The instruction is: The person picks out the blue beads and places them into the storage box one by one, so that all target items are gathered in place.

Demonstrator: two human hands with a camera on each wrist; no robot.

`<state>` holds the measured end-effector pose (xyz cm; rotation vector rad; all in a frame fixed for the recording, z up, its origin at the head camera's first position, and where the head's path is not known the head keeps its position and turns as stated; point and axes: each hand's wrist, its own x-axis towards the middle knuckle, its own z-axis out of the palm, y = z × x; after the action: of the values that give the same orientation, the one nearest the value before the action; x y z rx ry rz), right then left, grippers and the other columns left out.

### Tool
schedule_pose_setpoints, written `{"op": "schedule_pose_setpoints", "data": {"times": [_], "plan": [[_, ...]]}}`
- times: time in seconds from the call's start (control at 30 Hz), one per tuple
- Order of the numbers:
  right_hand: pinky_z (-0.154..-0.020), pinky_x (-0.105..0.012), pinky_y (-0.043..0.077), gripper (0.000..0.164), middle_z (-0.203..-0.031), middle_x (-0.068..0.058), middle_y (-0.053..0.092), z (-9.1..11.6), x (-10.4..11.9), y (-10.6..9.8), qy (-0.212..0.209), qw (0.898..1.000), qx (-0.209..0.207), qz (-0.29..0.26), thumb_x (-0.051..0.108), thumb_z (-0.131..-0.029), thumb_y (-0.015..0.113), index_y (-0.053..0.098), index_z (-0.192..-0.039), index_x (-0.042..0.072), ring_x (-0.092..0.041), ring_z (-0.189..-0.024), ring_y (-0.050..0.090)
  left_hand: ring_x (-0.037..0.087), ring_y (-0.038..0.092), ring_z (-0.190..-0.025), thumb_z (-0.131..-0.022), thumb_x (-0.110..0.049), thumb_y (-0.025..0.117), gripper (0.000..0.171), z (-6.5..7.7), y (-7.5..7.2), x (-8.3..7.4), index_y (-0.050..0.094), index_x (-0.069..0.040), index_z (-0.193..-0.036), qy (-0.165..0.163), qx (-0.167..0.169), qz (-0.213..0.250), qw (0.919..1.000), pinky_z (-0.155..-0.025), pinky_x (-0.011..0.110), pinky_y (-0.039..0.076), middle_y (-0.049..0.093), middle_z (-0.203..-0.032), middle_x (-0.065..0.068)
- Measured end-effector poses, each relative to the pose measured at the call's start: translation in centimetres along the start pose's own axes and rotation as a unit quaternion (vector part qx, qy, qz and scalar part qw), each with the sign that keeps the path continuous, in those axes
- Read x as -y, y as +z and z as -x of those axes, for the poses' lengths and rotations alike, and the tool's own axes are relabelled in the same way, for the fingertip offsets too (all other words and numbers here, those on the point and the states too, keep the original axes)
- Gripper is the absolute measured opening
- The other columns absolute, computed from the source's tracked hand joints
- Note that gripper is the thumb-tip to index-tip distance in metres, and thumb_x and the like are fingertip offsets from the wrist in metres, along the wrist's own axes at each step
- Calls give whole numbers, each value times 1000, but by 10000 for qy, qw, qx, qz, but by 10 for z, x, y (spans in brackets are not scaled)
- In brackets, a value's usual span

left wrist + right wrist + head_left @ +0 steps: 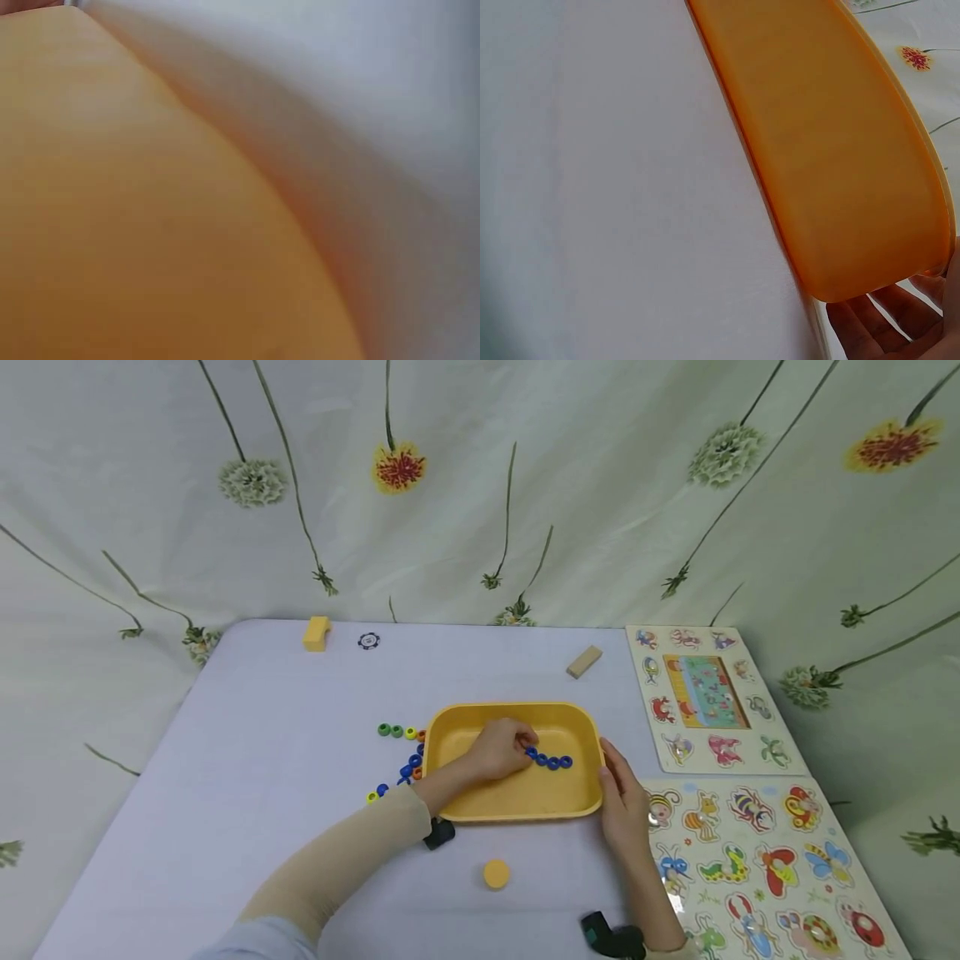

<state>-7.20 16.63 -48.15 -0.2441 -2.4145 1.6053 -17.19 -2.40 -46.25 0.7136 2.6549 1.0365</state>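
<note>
A yellow tray point(465, 806) sits mid-table. My left hand point(498, 750) reaches inside it with curled fingers, pinching the left end of a short row of blue beads point(553, 763). The fingertips are partly hidden. At the tray's right end, my right hand point(624, 802) holds the rim, thumb near the edge and fingers along the outside. The right wrist view shows those fingers point(885, 322) against the end wall of the tray point(832, 150). A blurred yellow surface of the tray point(150, 210) fills much of the left wrist view.
Loose coloured beads point(406, 771) lie left of the tray. A yellow disc point(496, 874) is in front. Behind are a yellow block point(317, 633), a chip point(369, 641) and a wooden block point(584, 662). Two picture boards point(705, 760) point(750, 877) cover the right side.
</note>
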Motion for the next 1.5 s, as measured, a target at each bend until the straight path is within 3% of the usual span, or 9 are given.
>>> {"op": "schedule_pose_setpoints", "data": {"times": [0.13, 0.37, 0.57, 0.73, 0.87, 0.97, 1.1, 1.33, 1.5], "plan": [[-90, -10, 36, 36, -130, 15, 45, 1, -1, 1, 68, 10000, 30, -14, 30, -94, 39, 41, -129, 38, -3, -119, 42, 6, 53, -70, -71, -14, 70, 24, 17, -10, -6, 66, -10, -95, 158, -393, -58, 9991, -64, 18, 45, 62, -86, -1], [-93, -14, 36, 35, -131, 15, 44, 1, 0, 1, 51, 10000, 77, -15, 31, -94, 38, 40, -128, 39, -3, -120, 41, 9, 53, -74, -75, -18, 70, 24, 68, -56, 0, 64, -16, -98, 161, -1295, 918, 9872, -62, 22, 47, 61, -92, 3], [-93, -12, 35, 35, -131, 15, 44, 1, 0, -1, -8, 10000, 31, 19, 29, -95, 38, 41, -128, 40, -3, -121, 41, 12, 54, -79, -76, -23, 69, 27, 110, -90, 43, 64, -13, -101, -371, -2035, 1318, 9695, -65, 17, 47, 60, -94, 8], [-92, -10, 34, 35, -131, 14, 44, 1, 0, -1, -29, 10000, 15, 14, 28, -95, 38, 41, -128, 38, -3, -120, 41, 8, 54, -83, -78, -33, 66, 33, 126, -89, 94, 62, -16, -106, -583, -2440, 1092, 9618, -68, 15, 47, 61, -101, 5], [-92, -11, 35, 35, -131, 14, 45, 0, 0, 0, -35, 10000, 5, 25, 28, -95, 38, 41, -129, 38, -4, -120, 41, 6, 53, -83, -79, -29, 66, 33, 132, -85, 112, 61, -13, -107, -595, -2484, 1151, 9599, -67, 14, 46, 61, -101, 6], [-92, -10, 34, 35, -131, 14, 45, 1, 0, 0, -34, 10000, 16, 2, 28, -95, 38, 41, -129, 38, -3, -120, 41, 9, 53, -83, -78, -22, 67, 34, 137, -88, 101, 60, -6, -107, -882, -2202, 1493, 9599, -68, 13, 46, 60, -102, 13], [-92, -11, 35, 36, -131, 15, 45, 1, 0, 0, 7, 10000, 23, -2, 29, -95, 38, 41, -129, 37, -2, -120, 41, 8, 54, -77, -77, -27, 68, 36, 139, -79, 108, 61, -9, -107, -1041, -1926, 1596, 9626, -66, 15, 47, 62, -96, 10], [-95, -21, 37, 36, -131, 16, 44, 2, 0, 0, 115, 9999, 38, 94, 30, -94, 38, 41, -130, 36, -4, -120, 42, 13, 52, -77, -75, -34, 69, 30, 138, -66, 112, 64, -17, -99, -1396, -1832, 1055, 9674, -67, 17, 45, 60, -87, 0], [-94, -18, 37, 36, -131, 15, 44, 1, 1, 0, 104, 9999, 42, 23, 30, -95, 38, 40, -129, 37, -3, -120, 41, 12, 48, -81, -75, -34, 69, 22, 134, -61, 109, 67, -20, -92, -1281, -1763, 590, 9742, -69, 20, 42, 59, -91, -4]]}}
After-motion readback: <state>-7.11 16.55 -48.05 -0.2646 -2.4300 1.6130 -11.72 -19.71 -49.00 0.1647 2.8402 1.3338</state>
